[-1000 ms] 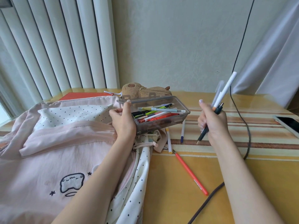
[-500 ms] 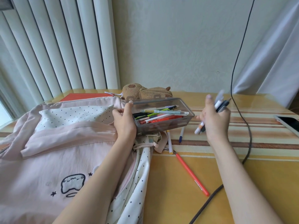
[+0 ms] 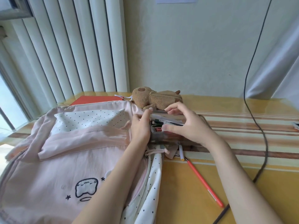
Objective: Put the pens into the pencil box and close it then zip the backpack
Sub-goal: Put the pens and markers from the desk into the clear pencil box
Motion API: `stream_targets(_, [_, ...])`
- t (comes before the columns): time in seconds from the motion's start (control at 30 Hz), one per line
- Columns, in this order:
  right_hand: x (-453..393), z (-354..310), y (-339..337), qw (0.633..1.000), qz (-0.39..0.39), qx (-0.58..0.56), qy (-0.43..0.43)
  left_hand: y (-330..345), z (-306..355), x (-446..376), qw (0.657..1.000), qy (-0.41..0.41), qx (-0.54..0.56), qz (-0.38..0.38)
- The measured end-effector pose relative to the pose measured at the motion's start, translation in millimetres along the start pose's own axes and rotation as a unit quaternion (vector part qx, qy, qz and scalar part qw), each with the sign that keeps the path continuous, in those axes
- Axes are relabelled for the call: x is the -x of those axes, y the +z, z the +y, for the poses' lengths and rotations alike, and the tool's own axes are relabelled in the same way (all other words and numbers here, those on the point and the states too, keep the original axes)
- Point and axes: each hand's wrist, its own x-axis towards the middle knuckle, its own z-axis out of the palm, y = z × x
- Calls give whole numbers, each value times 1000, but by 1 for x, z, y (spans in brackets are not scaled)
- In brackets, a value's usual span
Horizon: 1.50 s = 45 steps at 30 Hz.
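1. Your left hand (image 3: 140, 128) clamps the left end of the clear pencil box (image 3: 163, 135), thumb over its top rim and palm against the end wall; the box sits tilted on the right edge of the pink backpack (image 3: 68, 160).
2. Left of that grip, the backpack spreads flat over the near-left of the table (image 3: 186, 191). Its polka-dot lining (image 3: 87, 118) shows where the top gapes, and its side opening runs back along your left forearm, unzipped.
3. Beyond the backpack's far edge lies a red notebook (image 3: 95, 99), close to the vertical blinds (image 3: 72, 50); no free room on that side.
4. Between your hands, pens (image 3: 157, 125) lie lengthwise inside the box, coloured ends toward your left palm.
5. Your right hand (image 3: 184, 125) arches over the box with spread fingers, thumb low on the near wall and fingertips on the far rim. Whether it pinches a pen underneath, you cannot tell.
6. Just behind that grip a brown plush toy (image 3: 155, 98) lies close behind the box's far side.
7. Below the grip, a white pen (image 3: 181, 152) pokes out from under the box, and an orange pen (image 3: 204, 183) lies diagonally on the bare yellow tabletop, both outside the box.
8. Right of your right hand, the striped table surface is open as far as a black cable (image 3: 257, 117) that hangs from above and curves across the table past your right forearm.
9. At the far right edge, a small object is cut off and unidentifiable.
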Motion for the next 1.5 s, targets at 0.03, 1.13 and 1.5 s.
stream_targets(0.03, [2,0,-3,998,41,-40,-16,0,1,0,1000,-4,10,5])
stream_targets(1.13, [3,60,22,879,77,315,349,-3,8,6,977,13,148,155])
stream_targets(1.5, [18,39,16,926,45,192,323,-4,7,9,980,18,134,146])
